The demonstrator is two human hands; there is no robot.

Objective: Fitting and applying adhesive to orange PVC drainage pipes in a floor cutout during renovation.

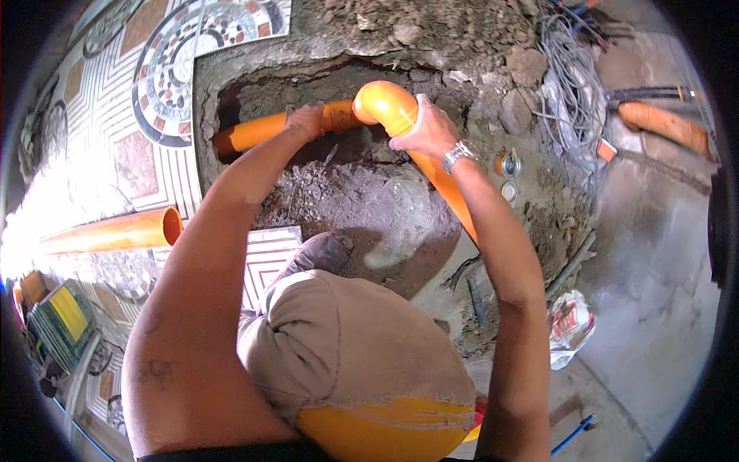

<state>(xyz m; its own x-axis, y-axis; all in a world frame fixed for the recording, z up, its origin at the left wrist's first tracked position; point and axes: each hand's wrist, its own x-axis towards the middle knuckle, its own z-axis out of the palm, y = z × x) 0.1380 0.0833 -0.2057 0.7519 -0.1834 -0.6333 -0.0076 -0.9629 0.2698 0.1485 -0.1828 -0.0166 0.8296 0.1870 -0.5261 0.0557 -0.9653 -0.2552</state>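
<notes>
The pipe elbow (387, 105) is orange, the tiles (163, 77) white with stripes and mosaic rings, the cables (568, 86) grey.

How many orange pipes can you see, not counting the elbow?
4: trench pipe under the left hand; diagonal pipe under the right hand; open-ended pipe at left; dirty pipe at far right. Others may be hidden.

Pale floor tiles (98, 104) with striped borders, brownish squares and a round, dark-ringed mosaic medallion (171, 69) cover the upper left, ending in a straight edge near rough brown soil and rubble (454, 27). A smooth grey concrete floor (654, 239) spreads along the right. Strong white light (27, 223) washes out the far left.
</notes>
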